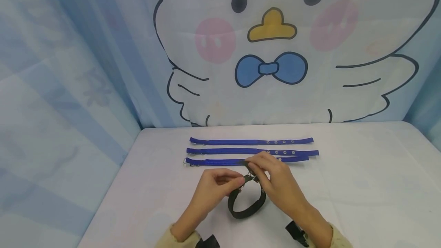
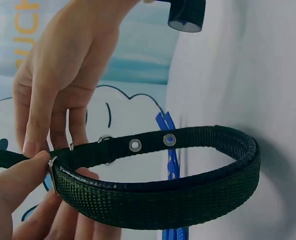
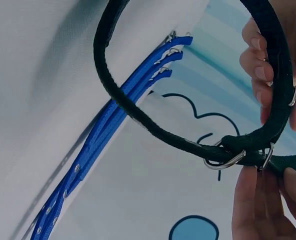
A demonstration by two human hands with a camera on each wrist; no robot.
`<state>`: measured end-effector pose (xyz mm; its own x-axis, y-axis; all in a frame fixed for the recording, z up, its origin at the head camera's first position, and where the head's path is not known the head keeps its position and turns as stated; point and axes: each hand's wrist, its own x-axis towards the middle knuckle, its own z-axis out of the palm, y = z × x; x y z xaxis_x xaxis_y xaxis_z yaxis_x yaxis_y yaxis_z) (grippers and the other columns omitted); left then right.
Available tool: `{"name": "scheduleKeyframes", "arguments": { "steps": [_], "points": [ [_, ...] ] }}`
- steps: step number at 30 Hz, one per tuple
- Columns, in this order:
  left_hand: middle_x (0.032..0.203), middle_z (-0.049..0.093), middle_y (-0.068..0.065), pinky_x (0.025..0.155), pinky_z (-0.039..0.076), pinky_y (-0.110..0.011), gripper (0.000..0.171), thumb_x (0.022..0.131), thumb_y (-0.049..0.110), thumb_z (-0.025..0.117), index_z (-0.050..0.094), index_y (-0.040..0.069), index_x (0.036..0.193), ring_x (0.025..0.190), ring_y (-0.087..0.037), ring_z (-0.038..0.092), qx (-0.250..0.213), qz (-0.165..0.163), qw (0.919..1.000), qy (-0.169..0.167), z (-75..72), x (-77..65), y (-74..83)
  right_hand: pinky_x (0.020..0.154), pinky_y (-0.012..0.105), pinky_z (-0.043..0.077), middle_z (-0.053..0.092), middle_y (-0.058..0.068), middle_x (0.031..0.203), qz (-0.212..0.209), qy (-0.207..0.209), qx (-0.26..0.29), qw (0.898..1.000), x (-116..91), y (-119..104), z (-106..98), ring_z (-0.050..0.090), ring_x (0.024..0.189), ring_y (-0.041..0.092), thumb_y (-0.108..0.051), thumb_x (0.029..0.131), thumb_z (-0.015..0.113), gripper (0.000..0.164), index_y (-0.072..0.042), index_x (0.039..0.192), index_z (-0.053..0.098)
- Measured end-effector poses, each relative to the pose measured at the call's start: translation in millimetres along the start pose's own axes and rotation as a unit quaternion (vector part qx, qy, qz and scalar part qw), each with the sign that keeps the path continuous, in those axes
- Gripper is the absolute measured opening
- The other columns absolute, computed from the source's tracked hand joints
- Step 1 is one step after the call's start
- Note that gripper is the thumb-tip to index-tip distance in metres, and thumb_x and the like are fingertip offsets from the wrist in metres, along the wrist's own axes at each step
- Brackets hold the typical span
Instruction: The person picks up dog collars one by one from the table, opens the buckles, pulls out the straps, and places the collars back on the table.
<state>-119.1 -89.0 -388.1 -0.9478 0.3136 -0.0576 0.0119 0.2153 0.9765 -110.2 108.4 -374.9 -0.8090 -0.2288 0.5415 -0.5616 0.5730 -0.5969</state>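
Observation:
Between both hands hangs a dark collar (image 1: pixel 246 212), its strap bent into a loop through a metal buckle (image 2: pixel 53 175). With thumb and fingers my left hand (image 1: pixel 218 185) grips it beside the buckle. The right hand (image 1: pixel 277 177) pinches the strap's free end (image 2: pixel 8 158), which sticks out past the buckle. A metal D-ring (image 3: pixel 227 162) hangs close to the buckle in the right wrist view. Eyelets (image 2: pixel 135 145) show along the strap inside the loop, and the wider padded part (image 2: pixel 158 205) forms the opposite side.
Three blue collars lie side by side behind the hands: a far one (image 1: pixel 234 142), a middle one (image 1: pixel 224 150) and a near one (image 1: pixel 217 162) partly covered by the right hand. A white cloth covers the table (image 1: pixel 361 186). Behind it hangs a printed curtain (image 1: pixel 213 102).

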Motion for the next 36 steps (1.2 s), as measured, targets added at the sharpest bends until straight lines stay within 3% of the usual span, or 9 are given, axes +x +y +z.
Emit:
{"name": "scheduleKeyframes", "arguments": {
  "steps": [5,10,20,28,36],
  "points": [
    [0.086,0.077,-0.009,0.063,0.056,-0.025,0.029,0.089,0.032,0.076,0.075,0.005,0.101,0.076,-0.013,0.072,-0.017,-0.043,0.9986,-0.024,5.6,1.5,-0.1,0.067,0.02,0.054,0.067,-0.008,0.094,-0.005,0.001,0.008,1.0,0,-1,0,0.058,0.079,0.001,-0.002,0.094,0.065,0.016,-0.011,0.104,0.074],
    [0.092,0.077,-0.013,0.066,0.062,-0.034,0.029,0.089,0.022,0.075,0.072,-0.001,0.106,0.078,-0.018,0.074,-0.051,-0.062,0.9959,-0.043,11.2,0.0,1.1,0.074,0.023,0.059,0.067,-0.009,0.094,0.005,-0.002,0.019,1.0,-1,0,1,0.063,0.084,0.002,-0.002,0.094,0.066,0.015,-0.013,0.101,0.073],
    [0.091,0.076,-0.016,0.063,0.062,-0.037,0.029,0.085,0.016,0.08,0.07,-0.004,0.104,0.077,-0.024,0.075,-0.105,-0.077,0.9915,-0.008,18.9,-3.6,3.5,0.083,0.025,0.059,0.068,-0.009,0.098,0.04,-0.043,0.064,0.996,-1,-2,-1,0.068,0.096,0.009,0.001,0.088,0.072,0.023,-0.016,0.103,0.07],
    [0.087,0.076,-0.015,0.061,0.062,-0.034,0.028,0.084,0.017,0.08,0.069,-0.002,0.101,0.074,-0.025,0.075,-0.109,-0.07,0.9914,0.019,28.0,-8.5,4.7,0.082,0.024,0.059,0.072,-0.008,0.098,0.092,-0.098,0.026,0.991,3,-2,-9,0.07,0.094,0.01,-0.001,0.087,0.073,0.018,-0.013,0.101,0.073],
    [0.087,0.076,-0.016,0.06,0.062,-0.032,0.028,0.084,0.016,0.08,0.068,-0.003,0.102,0.073,-0.026,0.075,-0.129,-0.068,0.9891,0.021,33.5,-12.0,3.5,0.079,0.024,0.059,0.073,-0.008,0.096,0.08,-0.073,0.01,0.994,3,-3,-11,0.07,0.09,0.009,-0.002,0.088,0.073,0.017,-0.015,0.099,0.075]
  ]
}}
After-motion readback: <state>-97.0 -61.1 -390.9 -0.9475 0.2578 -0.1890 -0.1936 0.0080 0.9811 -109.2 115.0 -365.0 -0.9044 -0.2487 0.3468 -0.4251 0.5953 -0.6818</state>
